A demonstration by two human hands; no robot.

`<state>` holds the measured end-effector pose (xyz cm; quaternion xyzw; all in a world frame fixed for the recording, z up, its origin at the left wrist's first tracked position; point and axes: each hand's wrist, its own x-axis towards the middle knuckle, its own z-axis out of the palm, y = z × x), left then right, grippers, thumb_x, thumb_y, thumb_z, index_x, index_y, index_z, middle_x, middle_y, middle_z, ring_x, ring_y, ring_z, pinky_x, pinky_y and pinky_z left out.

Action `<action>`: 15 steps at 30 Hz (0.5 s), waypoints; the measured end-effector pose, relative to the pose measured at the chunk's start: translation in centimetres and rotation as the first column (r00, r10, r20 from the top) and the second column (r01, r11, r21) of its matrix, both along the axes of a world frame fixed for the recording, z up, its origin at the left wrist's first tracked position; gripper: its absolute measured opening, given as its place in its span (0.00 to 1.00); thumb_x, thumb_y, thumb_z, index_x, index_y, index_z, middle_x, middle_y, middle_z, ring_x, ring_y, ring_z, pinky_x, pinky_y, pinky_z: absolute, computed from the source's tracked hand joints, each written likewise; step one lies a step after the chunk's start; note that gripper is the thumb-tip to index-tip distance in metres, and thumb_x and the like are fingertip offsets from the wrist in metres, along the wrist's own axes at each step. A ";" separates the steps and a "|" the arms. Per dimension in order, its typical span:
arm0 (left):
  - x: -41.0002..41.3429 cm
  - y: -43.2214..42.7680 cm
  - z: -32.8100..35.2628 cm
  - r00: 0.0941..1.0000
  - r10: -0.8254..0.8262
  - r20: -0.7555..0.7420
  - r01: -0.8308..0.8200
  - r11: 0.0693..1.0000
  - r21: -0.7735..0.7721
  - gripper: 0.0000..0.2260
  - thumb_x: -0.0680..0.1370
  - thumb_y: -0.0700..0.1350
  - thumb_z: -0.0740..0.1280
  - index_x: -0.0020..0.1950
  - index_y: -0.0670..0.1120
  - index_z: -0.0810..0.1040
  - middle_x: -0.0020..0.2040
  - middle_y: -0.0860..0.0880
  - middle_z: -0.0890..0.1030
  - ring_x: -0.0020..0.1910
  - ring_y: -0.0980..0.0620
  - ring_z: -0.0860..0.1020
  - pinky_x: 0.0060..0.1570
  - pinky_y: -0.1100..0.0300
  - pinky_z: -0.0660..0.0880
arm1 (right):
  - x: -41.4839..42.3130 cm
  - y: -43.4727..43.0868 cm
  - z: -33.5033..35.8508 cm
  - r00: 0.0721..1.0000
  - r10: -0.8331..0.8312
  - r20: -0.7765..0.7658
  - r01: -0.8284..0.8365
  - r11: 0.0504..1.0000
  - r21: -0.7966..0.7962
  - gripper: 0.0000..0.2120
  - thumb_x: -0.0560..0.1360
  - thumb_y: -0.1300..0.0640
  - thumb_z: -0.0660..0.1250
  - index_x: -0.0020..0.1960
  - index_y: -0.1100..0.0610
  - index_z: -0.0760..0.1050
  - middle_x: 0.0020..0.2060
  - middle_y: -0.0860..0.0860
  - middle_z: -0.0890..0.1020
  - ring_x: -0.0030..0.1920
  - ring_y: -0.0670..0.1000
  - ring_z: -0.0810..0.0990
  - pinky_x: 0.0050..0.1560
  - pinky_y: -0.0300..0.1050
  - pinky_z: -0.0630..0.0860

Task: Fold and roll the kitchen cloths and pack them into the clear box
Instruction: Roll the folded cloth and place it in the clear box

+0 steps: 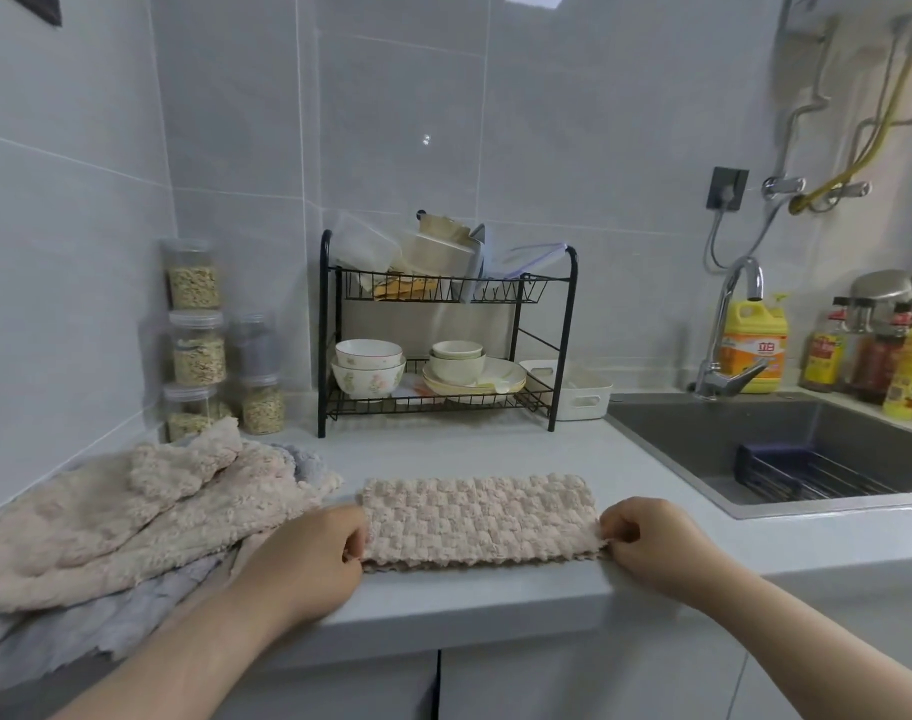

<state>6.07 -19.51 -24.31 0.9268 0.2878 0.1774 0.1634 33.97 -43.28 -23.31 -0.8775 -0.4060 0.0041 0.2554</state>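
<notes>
One beige cloth (477, 519) is pinched at its near corners by the left hand (313, 556) and right hand (646, 543), lying flat between them as a folded strip, not yet rolled. Left of the left hand, a pile of cloths (131, 517) is left unfolded. No clear box can be identified, possibly out of view; nothing is packed.
</notes>
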 end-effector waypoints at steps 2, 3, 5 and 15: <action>-0.1 -0.1 -0.3 0.999 0.004 0.038 -0.004 1.000 -0.006 0.08 0.70 0.40 0.62 0.36 0.53 0.68 0.45 0.55 0.79 0.49 0.53 0.77 0.46 0.55 0.76 | 0.2 0.2 -0.2 0.999 0.015 0.034 -0.014 1.000 -0.019 0.09 0.68 0.66 0.64 0.43 0.60 0.81 0.43 0.43 0.82 0.43 0.38 0.76 0.40 0.28 0.69; -0.1 -0.2 -0.4 0.998 0.000 0.057 0.001 1.000 -0.010 0.08 0.70 0.40 0.62 0.36 0.53 0.67 0.44 0.55 0.78 0.48 0.53 0.77 0.45 0.55 0.76 | 0.3 0.3 -0.3 0.998 0.019 0.053 -0.018 0.999 -0.028 0.09 0.68 0.66 0.63 0.44 0.61 0.81 0.43 0.44 0.81 0.43 0.38 0.76 0.40 0.26 0.68; -0.1 -0.2 -0.5 0.997 -0.017 0.073 0.018 1.000 -0.012 0.09 0.71 0.40 0.61 0.37 0.53 0.67 0.44 0.55 0.77 0.48 0.53 0.76 0.46 0.54 0.75 | 0.6 0.5 -0.3 0.996 0.025 0.084 -0.020 0.998 -0.054 0.08 0.68 0.66 0.63 0.44 0.62 0.80 0.43 0.45 0.81 0.43 0.40 0.76 0.38 0.26 0.67; 2.9 -0.6 2.2 0.972 -0.207 0.112 0.202 0.978 0.058 0.13 0.78 0.48 0.62 0.61 0.54 0.76 0.60 0.61 0.74 0.61 0.60 0.71 0.64 0.60 0.68 | -2.2 3.7 2.6 0.945 0.097 0.313 -0.076 0.994 -0.079 0.12 0.76 0.54 0.60 0.54 0.49 0.80 0.59 0.45 0.79 0.60 0.48 0.74 0.60 0.42 0.69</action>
